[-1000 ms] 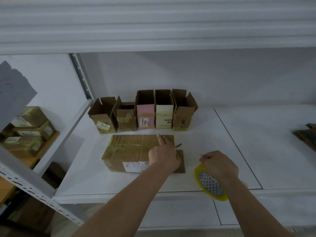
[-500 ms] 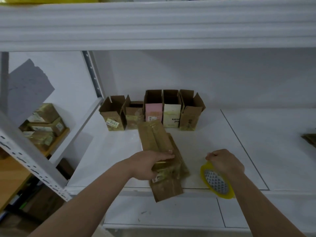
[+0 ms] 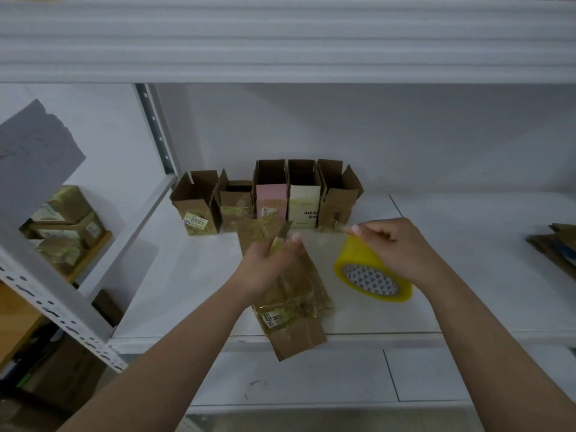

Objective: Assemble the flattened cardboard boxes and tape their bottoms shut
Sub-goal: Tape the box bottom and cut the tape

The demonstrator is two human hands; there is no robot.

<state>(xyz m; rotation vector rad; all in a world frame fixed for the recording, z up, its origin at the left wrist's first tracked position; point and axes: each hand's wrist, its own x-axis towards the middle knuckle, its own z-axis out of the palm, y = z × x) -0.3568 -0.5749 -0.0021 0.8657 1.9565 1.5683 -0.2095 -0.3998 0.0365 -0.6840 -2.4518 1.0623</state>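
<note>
A brown cardboard box (image 3: pixel 293 310) covered in old clear tape, with a white label, hangs tilted over the white shelf's (image 3: pixel 187 275) front edge. My left hand (image 3: pixel 265 266) grips its upper part. The same hand also holds a small yellow-handled cutter (image 3: pixel 280 240), blade pointing up. To the right, my right hand (image 3: pixel 396 247) holds a yellow roll of tape (image 3: pixel 371 275) just above the shelf. Its thumb and finger pinch the loose tape end at the roll's top.
Several open assembled boxes (image 3: pixel 271 198) stand in a row at the back of the shelf. Flat cardboard pieces (image 3: pixel 554 244) lie at the far right. Taped boxes (image 3: pixel 65 222) sit on a wooden shelf to the left. An upper shelf (image 3: pixel 280 42) hangs low overhead.
The box went from lying flat and sideways to being lifted and turned lengthwise. My left hand now also holds the cutter. My right hand raised the tape roll off the shelf.
</note>
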